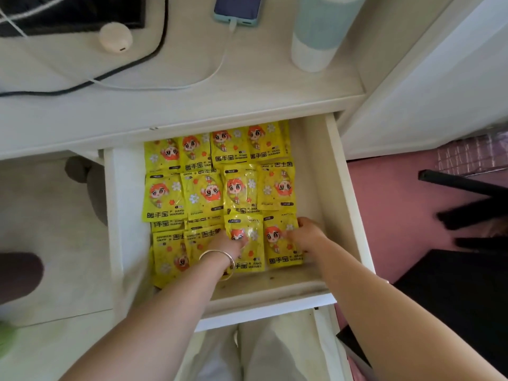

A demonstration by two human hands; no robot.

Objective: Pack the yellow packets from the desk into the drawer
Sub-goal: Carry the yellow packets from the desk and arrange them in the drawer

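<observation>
Head view, looking straight down. White wooden pull-out drawer (354, 215) stands open under the pale white desk (247, 86). Glossy yellow foil packets (203, 188), each with an orange cartoon figure, lie flat inside in rows. Their edges overlap like tiles, and they are packed toward the left and back. A bare strip of drawer floor shows along the right wall and the front. I read the layout as deliberate: flat and shingled, so the layer is low enough for the drawer to shut.

Left hand (228, 244), with a thin gold bangle (220, 257) at the wrist, lies fingers-down on a front-row packet (247, 259), pressing it flat rather than gripping. Right hand (309, 235) is on the end packet (277, 243) of the same row, fingers bent over its right edge. Pinching or only nudging it square, I cannot tell. My guess is that both are squaring off the front row.

No yellow packets on the stretch of desk I can see, only a blue-cased phone (237, 8) on a white cable and a pale blue-and-white tumbler (316, 37). Task looks close to done, but the rest of the desk is out of frame.
</observation>
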